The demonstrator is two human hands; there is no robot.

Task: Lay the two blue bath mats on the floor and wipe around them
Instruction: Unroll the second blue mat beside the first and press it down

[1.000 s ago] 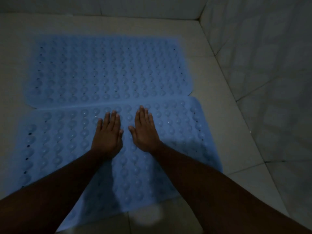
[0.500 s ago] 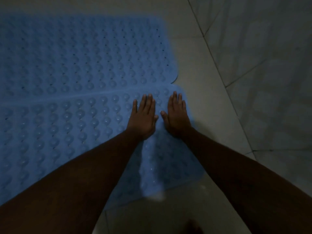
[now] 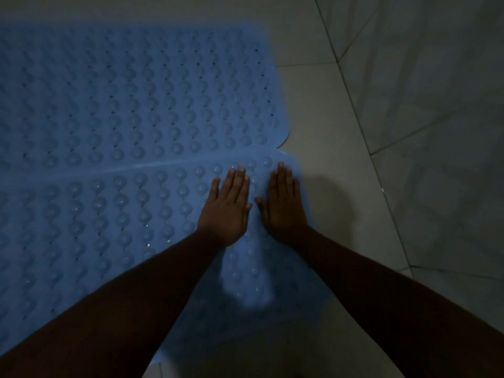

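- Near bath mat [image 3: 95,227] lies flat on the floor [image 3: 327,118], long axis running left to right.
- Far bath mat [image 3: 136,91] lies parallel just beyond it, long edges meeting.
- Left hand [image 3: 227,211] and right hand [image 3: 283,205] press flat, fingers straight, on the near bath mat's far right corner.

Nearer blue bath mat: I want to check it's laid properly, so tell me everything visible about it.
The nearer blue bath mat looks like soft rubber or plastic, covered in rows of rounded bumps with small holes between. It lies on the pale tiled floor, its far edge meeting the farther mat; whether they overlap is unclear. Its far right corner is rounded. The left hand and right hand press flat on it near that corner, fingers straight.
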